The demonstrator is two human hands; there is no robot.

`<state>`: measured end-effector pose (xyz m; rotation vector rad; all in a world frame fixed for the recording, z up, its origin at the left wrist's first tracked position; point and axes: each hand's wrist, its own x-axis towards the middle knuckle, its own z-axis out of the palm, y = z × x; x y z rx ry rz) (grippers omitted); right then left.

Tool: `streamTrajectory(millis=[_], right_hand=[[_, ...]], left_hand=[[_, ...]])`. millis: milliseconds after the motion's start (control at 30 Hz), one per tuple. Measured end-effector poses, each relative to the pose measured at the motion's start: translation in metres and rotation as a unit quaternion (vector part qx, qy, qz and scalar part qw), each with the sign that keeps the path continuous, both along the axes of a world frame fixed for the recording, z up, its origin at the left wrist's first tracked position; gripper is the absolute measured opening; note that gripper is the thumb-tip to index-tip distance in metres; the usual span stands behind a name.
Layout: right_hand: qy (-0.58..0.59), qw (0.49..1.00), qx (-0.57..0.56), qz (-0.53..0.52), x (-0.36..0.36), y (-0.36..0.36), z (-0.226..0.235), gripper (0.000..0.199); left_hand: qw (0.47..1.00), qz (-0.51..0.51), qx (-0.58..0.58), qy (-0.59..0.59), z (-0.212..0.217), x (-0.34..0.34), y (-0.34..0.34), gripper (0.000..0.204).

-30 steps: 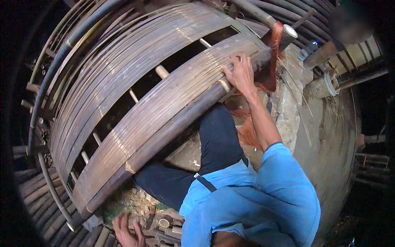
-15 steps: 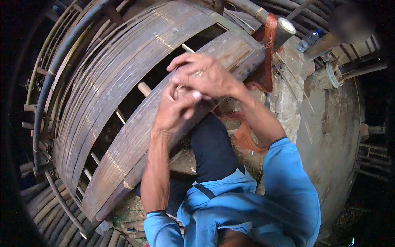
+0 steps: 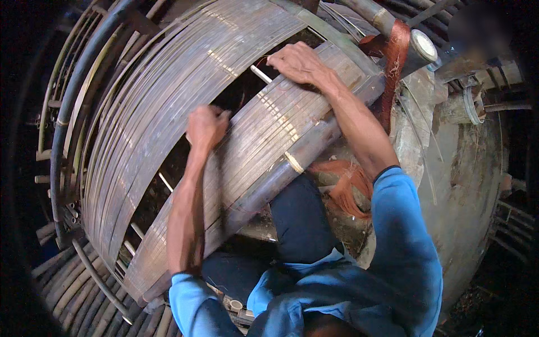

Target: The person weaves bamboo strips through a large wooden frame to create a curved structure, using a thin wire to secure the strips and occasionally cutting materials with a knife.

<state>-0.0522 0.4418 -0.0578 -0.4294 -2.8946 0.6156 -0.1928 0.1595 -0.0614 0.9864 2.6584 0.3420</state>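
Below my hands lies a curved panel of narrow bamboo slats [image 3: 185, 73], split by a long dark gap with pale crossing rods [image 3: 261, 73]. My left hand [image 3: 206, 126] is closed in a fist over the gap, by the edge of the nearer slat section [image 3: 252, 135]. Farther right, my right hand [image 3: 300, 62] has its fingers curled down at the same edge, close to a rod. What either hand pinches is hidden or too thin to make out. A faint reddish thread seems to show between them. Pale binding [image 3: 294, 162] wraps the thick near rail.
A thick bamboo pole end [image 3: 424, 46] juts out at the far right, with a rust-red strap [image 3: 396, 62] hanging from it. Red netting [image 3: 347, 188] lies on the ground beside my leg. Bamboo poles [image 3: 84, 286] line the lower left. Bare concrete ground [image 3: 460, 180] is to the right.
My hands, together over the near slats before, have separated. The left has moved left and the right up and right, both to the gap's edge. The whole view has shifted slightly.
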Motion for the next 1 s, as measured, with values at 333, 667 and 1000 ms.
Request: streamTrajectory(millis=[333, 667, 1000], right_hand=[[-0.039, 0.999, -0.018, -0.019, -0.004, -0.008, -0.021, 0.040], [0.265, 0.963, -0.026, 0.033, 0.091, -0.066, 0.022, 0.021], [0.247, 0.909, -0.229, 0.246, 0.160, -0.148, 0.065, 0.030]], left_hand=[[0.873, 0.136, 0.218, -0.414, -0.047, 0.013, 0.136, 0.022], [0.945, -0.191, 0.266, -0.022, 0.045, 0.107, 0.049, 0.030], [0.875, -0.281, 0.326, -0.220, 0.218, 0.208, -0.110, 0.039]])
